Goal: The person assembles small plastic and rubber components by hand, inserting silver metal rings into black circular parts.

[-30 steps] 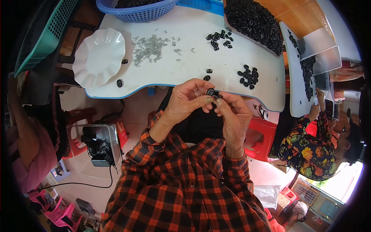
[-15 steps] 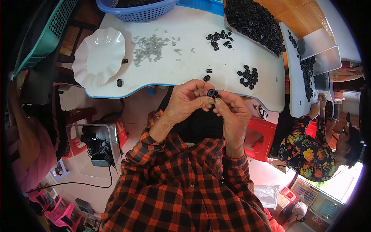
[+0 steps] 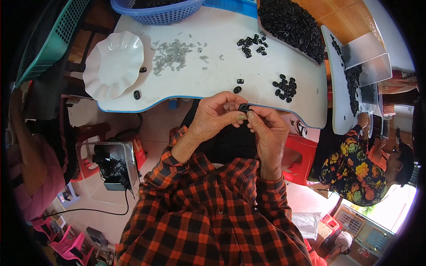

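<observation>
Left bare hand [image 3: 212, 116] and right bare hand [image 3: 270, 128], grips held narrow, pinch a small, shiny black, rounded piece [image 3: 242, 107], partly covered, just by the near edge of the white, blue-rimmed table [image 3: 195, 86]!

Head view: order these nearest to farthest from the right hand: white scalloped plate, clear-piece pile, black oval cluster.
1. Black oval cluster: just beyond the right hand.
2. Clear-piece pile: farther off, to the left.
3. White scalloped plate: farthest left of the three.
</observation>
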A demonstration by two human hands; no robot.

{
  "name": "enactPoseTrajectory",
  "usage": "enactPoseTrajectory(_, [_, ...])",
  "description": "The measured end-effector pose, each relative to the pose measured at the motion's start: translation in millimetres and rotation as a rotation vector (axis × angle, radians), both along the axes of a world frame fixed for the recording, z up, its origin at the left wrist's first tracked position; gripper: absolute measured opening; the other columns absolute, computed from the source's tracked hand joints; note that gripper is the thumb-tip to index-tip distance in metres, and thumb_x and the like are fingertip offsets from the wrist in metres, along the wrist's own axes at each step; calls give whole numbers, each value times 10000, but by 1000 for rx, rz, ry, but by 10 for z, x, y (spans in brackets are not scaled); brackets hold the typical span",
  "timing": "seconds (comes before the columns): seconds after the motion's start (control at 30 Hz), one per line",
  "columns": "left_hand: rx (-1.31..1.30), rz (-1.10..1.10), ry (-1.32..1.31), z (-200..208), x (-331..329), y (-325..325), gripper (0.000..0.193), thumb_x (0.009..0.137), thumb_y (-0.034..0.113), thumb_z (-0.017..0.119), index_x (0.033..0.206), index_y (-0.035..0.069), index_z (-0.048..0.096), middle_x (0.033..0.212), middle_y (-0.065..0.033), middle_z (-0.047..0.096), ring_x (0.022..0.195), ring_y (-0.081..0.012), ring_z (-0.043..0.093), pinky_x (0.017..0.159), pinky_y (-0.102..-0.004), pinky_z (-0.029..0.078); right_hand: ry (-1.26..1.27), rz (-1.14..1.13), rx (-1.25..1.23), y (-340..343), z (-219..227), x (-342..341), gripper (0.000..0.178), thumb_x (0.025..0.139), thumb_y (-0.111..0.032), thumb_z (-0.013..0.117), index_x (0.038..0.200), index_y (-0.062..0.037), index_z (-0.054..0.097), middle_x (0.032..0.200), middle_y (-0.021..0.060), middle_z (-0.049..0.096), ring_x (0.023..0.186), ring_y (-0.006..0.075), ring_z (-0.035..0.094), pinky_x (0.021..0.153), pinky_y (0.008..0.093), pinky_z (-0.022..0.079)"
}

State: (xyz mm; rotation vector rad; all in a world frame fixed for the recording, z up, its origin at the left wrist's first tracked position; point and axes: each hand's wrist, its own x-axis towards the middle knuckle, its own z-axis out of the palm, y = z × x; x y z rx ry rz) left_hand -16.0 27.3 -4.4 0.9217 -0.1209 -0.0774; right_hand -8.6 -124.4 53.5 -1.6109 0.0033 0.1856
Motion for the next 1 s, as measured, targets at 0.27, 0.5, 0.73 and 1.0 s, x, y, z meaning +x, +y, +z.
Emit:
enactPoseTrajectory(0.27, [12,-10,29,7,-9,-4,264,858,6,607,1113,-38,553,903,-53,618,746,-84,615,632,-208,545,5,-4,8,4,37,-12,126,836,-31,650,955,6,662,749,13,630,645,49,541,575,172,428])
enactPoseTrajectory(0.5, [33,-42,24,63,-35,0,268,869,5,588,1129,-44,547,930,-67,633,746,-88,622,626,-212,544,46,-19,13,-7,61,-16,130,832,-19,641,955,22,660,755,27,633,638,55,549,570,175,432])
enactPoseTrajectory(0.73, [25,-34,46,65,-37,7,270,852,-13,606,1114,-45,554,921,-70,636,759,-92,623,629,-209,543,46,-14,21,2,86,-30,137,829,-23,649,957,24,661,756,35,636,625,53,547,554,167,425])
enactPoseTrajectory(1.0, [-69,-47,43,45,-34,29,282,803,-18,673,1065,-40,573,902,-70,636,763,-99,619,627,-212,543,45,-30,2,38,132,-60,133,816,-19,662,941,24,665,734,34,638,603,53,547,544,166,423])
